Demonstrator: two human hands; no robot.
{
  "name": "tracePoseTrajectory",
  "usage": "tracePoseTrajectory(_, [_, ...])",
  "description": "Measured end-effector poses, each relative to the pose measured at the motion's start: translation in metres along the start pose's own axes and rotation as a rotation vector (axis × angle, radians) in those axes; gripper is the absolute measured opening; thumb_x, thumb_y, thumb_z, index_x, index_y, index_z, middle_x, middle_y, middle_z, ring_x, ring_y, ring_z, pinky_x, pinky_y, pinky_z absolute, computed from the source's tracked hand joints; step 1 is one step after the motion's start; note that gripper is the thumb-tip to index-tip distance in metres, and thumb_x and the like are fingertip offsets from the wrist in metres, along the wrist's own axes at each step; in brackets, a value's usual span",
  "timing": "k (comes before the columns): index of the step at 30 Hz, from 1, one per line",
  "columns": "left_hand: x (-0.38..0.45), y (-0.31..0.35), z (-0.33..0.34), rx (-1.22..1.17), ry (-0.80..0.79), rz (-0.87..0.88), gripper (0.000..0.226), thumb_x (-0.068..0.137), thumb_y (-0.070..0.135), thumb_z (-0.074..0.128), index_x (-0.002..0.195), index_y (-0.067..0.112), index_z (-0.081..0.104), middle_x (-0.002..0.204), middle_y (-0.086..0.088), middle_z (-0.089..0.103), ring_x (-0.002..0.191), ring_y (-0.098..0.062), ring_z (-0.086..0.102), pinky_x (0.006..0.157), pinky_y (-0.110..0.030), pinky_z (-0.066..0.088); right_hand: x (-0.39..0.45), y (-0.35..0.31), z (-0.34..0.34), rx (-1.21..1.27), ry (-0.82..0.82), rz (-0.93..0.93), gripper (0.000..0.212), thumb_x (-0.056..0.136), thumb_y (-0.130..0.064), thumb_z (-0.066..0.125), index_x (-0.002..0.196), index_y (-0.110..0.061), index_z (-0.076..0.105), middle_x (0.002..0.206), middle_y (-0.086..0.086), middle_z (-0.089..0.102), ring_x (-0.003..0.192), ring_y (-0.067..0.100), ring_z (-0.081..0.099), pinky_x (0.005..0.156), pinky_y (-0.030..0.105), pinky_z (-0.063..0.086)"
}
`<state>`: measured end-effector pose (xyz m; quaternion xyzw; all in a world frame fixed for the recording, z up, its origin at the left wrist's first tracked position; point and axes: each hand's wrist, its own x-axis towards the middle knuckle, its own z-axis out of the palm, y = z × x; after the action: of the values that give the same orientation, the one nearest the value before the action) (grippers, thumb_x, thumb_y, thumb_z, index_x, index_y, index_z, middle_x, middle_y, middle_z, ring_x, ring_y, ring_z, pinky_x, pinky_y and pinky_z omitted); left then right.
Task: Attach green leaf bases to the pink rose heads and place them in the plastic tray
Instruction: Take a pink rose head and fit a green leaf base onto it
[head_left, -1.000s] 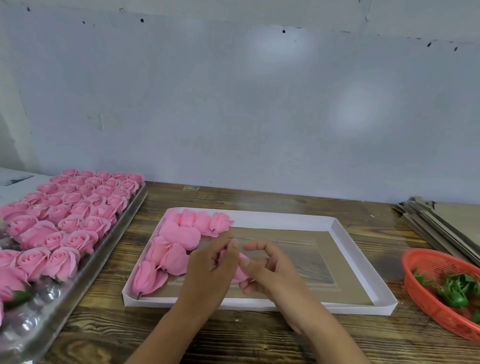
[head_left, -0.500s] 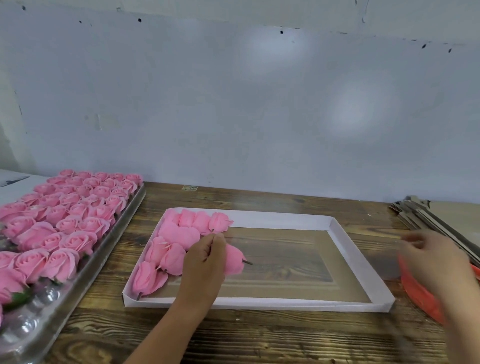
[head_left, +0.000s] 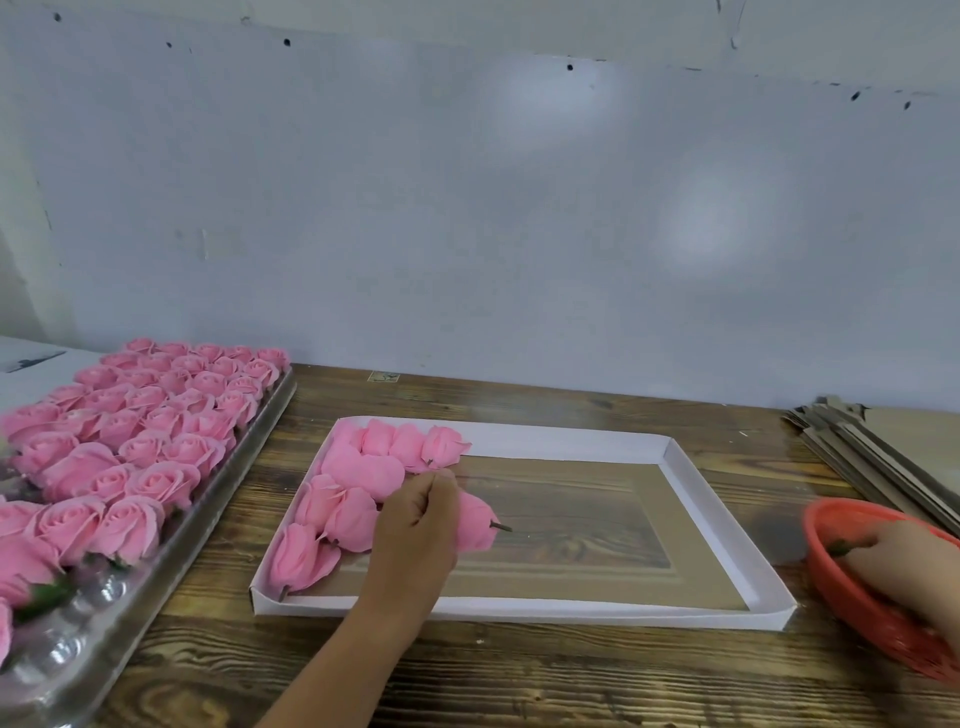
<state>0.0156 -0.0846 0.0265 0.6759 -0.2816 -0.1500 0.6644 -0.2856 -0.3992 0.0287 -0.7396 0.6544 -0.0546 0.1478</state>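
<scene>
My left hand (head_left: 415, 525) grips a pink rose head (head_left: 477, 522) over the white cardboard tray (head_left: 727, 566), its short stem pointing right. Several loose pink rose heads (head_left: 358, 467) lie in that tray's left end. My right hand (head_left: 906, 564) is inside the red basket (head_left: 852, 597) at the right edge, fingers down among the green leaf bases (head_left: 837, 546); whether it holds one is hidden. The clear plastic tray (head_left: 156, 561) at left holds several finished roses (head_left: 135, 436), with empty cups near its front.
A stack of flat cardboard sheets (head_left: 883, 447) lies at the back right, behind the basket. The wooden table (head_left: 571, 675) runs to a grey wall at the back.
My right hand let go of the rose and swung right into the red basket. My left hand stayed over the white tray, holding the rose alone.
</scene>
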Motion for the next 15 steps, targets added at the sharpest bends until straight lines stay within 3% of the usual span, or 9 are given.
tracePoseTrajectory(4, [-0.001, -0.001, 0.000, -0.010, -0.004, -0.003, 0.039, 0.102, 0.025, 0.043, 0.065, 0.016, 0.049, 0.057, 0.011, 0.039, 0.058, -0.012, 0.042, 0.048, -0.022, 0.034, 0.000, 0.007, -0.010, 0.234, 0.118, 0.042, 0.018, 0.079, -0.020, 0.076, 0.062, -0.015, 0.075, 0.053, 0.011, 0.069, 0.061, 0.036, 0.069, 0.068, 0.046, 0.059])
tracePoseTrajectory(6, [0.000, -0.002, 0.000, -0.010, -0.012, -0.006, 0.046, 0.102, 0.026, 0.043, 0.057, 0.027, 0.049, 0.056, 0.013, 0.040, 0.055, -0.008, 0.043, 0.048, -0.022, 0.035, 0.001, 0.008, -0.012, 0.336, 0.183, 0.057, 0.018, 0.080, -0.018, 0.073, 0.064, -0.012, 0.072, 0.053, 0.013, 0.067, 0.063, 0.036, 0.067, 0.065, 0.044, 0.056])
tracePoseTrajectory(10, [0.001, -0.004, 0.000, -0.007, -0.019, -0.007, 0.049, 0.103, 0.026, 0.043, 0.054, 0.028, 0.048, 0.057, 0.011, 0.039, 0.055, -0.008, 0.042, 0.048, -0.022, 0.034, 0.002, 0.008, -0.010, 0.616, 0.252, 0.036, 0.021, 0.087, -0.023, 0.061, 0.074, -0.007, 0.062, 0.072, 0.029, 0.065, 0.066, 0.036, 0.062, 0.076, 0.062, 0.056])
tracePoseTrajectory(12, [0.002, -0.004, 0.000, -0.011, -0.021, -0.009, 0.050, 0.102, 0.026, 0.043, 0.053, 0.029, 0.047, 0.057, 0.012, 0.038, 0.052, -0.005, 0.040, 0.047, -0.020, 0.034, -0.019, -0.005, -0.013, 0.726, 0.322, -0.040, 0.026, 0.085, -0.030, 0.066, 0.064, -0.015, 0.058, 0.062, 0.017, 0.066, 0.059, 0.031, 0.060, 0.070, 0.052, 0.058])
tracePoseTrajectory(15, [0.001, -0.005, 0.000, -0.026, -0.020, -0.014, 0.044, 0.103, 0.027, 0.043, 0.059, 0.024, 0.049, 0.056, 0.013, 0.039, 0.049, -0.003, 0.041, 0.044, -0.019, 0.035, -0.058, -0.033, -0.018, 0.795, 0.362, -0.144, 0.036, 0.081, -0.036, 0.070, 0.056, -0.023, 0.048, 0.045, -0.002, 0.058, 0.045, 0.018, 0.056, 0.057, 0.034, 0.048])
